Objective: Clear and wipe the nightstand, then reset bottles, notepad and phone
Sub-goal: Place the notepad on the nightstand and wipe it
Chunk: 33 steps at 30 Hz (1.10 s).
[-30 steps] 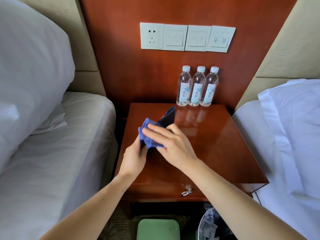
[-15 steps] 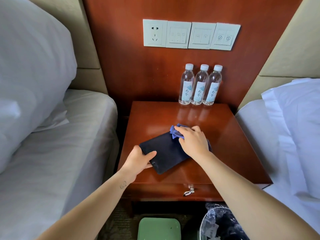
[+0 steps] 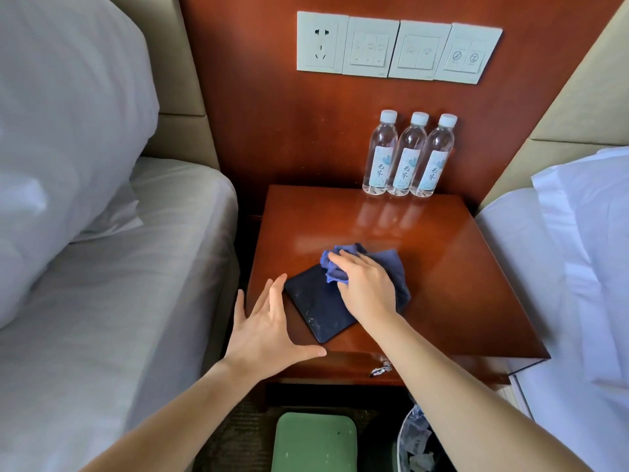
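Note:
A dark flat notepad [image 3: 316,308] lies on the front left of the glossy wooden nightstand [image 3: 459,284]. My right hand [image 3: 366,287] presses a crumpled blue cloth [image 3: 391,264] onto the notepad's far right part, fingers closed over the cloth. My left hand [image 3: 269,330] hovers just left of the notepad with fingers spread, holding nothing. Three clear water bottles [image 3: 406,155] with white caps stand in a row at the back right of the nightstand, against the wooden wall panel. No phone is visible.
Beds with white sheets flank the nightstand on the left [image 3: 102,301] and right [image 3: 578,284]. A socket and switch panel [image 3: 398,49] is on the wall above. A green box [image 3: 315,441] and a lined waste bin [image 3: 418,441] sit on the floor below.
The notepad went from held upright in both hands to lying flat on the nightstand. My left hand let go of it and opened. My right hand keeps the cloth on it.

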Available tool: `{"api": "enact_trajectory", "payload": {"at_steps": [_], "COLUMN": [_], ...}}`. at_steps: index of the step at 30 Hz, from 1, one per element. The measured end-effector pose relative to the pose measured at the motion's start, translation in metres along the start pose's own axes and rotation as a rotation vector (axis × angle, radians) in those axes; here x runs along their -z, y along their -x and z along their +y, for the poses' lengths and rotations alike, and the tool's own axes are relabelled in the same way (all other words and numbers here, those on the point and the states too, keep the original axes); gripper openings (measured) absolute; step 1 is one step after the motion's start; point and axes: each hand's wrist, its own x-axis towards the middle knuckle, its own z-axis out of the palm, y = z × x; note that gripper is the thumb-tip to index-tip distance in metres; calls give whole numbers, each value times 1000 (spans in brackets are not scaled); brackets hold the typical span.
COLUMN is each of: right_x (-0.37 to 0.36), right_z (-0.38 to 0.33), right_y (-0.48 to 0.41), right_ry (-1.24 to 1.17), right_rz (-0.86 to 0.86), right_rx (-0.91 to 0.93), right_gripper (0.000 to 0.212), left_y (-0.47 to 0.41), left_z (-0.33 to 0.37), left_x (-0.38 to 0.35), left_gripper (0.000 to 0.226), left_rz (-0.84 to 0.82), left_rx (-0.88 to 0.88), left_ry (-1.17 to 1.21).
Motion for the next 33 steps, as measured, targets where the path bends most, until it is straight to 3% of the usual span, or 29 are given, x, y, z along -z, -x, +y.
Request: {"api": "enact_trajectory", "payload": {"at_steps": [4,8,13,17,20,22,24,26,28,30,33], "right_x": [-1,11,23,34,45,59,82,102,108,100,78], "right_z": [-35,-44,-50,-51,-50,-43,-39,-25,1,28,36], "right_y": [16,23,47,61,51,43,33,21,6,-10,-21], "right_ry": [-91,-152,-250,-296,-382,-612,-932,-1045,-894,-649,-343], "right_rz": [-62,-308,-462,-449,-554,-594,-579,-467,-231,-36,-102], "right_rx": [50,-20,-37,-55,-202,-384,-566,-694,-759,-748,-543], "right_gripper": [38,36,33,30,27,27,25,22,14,21,26], "left_y": [0,-1,-3,-2,-3,-6,-11,-13,-13,-16,-21], "left_z": [4,2,0,1,0,1,1,3,4,8,21], "left_x": [3,2,4,5,8,12,18,24,29,31,22], "left_gripper": [134,136,137,141,138,136,137,134,131,129,121], "left_rz": [-24,-34,-67,-89,-117,-144,-181,-241,-275,-244,-109], "left_rx": [15,8,-3,-8,-35,-63,-79,-87,-75,-54,-110], "left_ry": [-50,-71,-153,-185,-277,-366,-437,-454,-410,-302,-149]}}
